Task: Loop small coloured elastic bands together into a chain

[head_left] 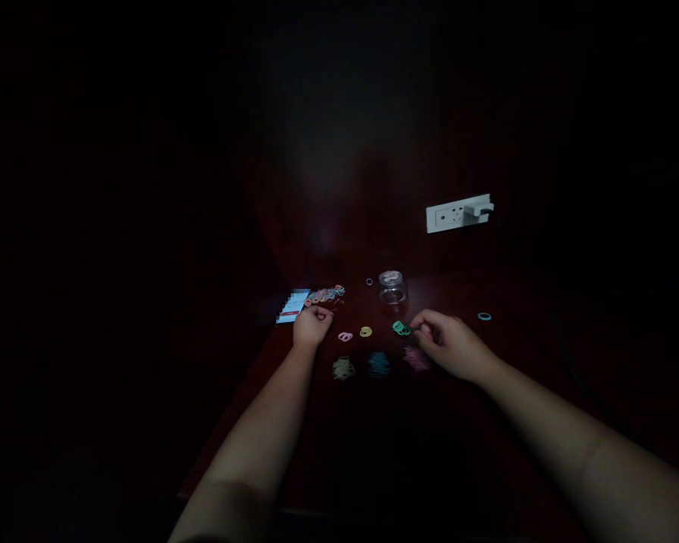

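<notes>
My left hand (313,326) rests beside a mixed heap of coloured bands (324,295), its fingers curled together; whatever they hold is too small to make out. On the right, my right hand (442,341) hovers just beside the green bands (400,328), thumb and fingers bent and slightly apart, nothing visible between them. Pink bands (345,337) and yellow bands (365,332) lie between the hands. Nearer me are a pale yellowish pile (343,368), a blue pile (379,364) and a pink pile (416,358), the last close to my right fingers.
A lidded clear jar (393,289) stands behind the green bands, with a small ring (369,281) to its left. A lit phone (293,307) lies at the left edge. One blue band (484,317) is at right. A wall socket (458,214) holds a plug.
</notes>
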`<state>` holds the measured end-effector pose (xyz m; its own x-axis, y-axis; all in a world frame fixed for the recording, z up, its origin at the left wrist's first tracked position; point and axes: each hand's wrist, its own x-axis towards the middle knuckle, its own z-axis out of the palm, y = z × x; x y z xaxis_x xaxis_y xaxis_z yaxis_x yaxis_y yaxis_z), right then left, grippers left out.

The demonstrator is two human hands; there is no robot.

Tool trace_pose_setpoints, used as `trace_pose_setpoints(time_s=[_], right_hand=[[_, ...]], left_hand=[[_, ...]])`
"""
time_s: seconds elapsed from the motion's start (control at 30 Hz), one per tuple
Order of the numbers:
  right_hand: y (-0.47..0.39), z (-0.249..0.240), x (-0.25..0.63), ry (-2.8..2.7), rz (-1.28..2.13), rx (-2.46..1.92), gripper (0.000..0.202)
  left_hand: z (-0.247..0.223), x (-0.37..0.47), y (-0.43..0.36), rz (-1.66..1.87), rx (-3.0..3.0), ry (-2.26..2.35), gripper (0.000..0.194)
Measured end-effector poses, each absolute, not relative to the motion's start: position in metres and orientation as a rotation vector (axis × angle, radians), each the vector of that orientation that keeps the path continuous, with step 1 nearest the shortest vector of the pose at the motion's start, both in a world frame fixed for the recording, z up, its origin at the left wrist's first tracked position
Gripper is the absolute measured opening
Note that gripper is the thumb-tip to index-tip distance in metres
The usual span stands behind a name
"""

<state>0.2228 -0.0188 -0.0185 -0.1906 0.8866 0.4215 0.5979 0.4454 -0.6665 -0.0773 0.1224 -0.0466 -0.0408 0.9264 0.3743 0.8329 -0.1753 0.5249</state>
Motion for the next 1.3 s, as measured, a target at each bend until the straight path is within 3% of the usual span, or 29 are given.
trace_pose_setpoints(time_s=[0.4, 0.7, 1.03, 1.3], right_hand=[[-0.018, -0.021, 0.225, -1.904, 0.467, -1.243, 0.010], [-0.019, -0.020, 0.223, -1.930, 0.463, -1.241, 0.011], [-0.025, -0.022, 0.216, -1.993, 0.527, -1.134, 0.017], [-0.031, -0.015, 0.214, -1.979, 0.573, -1.087, 0.015]], left_hand=[[-0.053, -0.082, 0.122, 1.214, 1.907, 1.779, 0.009], [-0.046, -0.070, 0.113, 1.432, 1.825, 1.365, 0.004], [-0.009, 0.000, 0.006, 1.285, 2.285, 1.017, 0.008], [-0.008, 0.010, -0.001, 1.150, 2.464, 0.959, 0.005]])
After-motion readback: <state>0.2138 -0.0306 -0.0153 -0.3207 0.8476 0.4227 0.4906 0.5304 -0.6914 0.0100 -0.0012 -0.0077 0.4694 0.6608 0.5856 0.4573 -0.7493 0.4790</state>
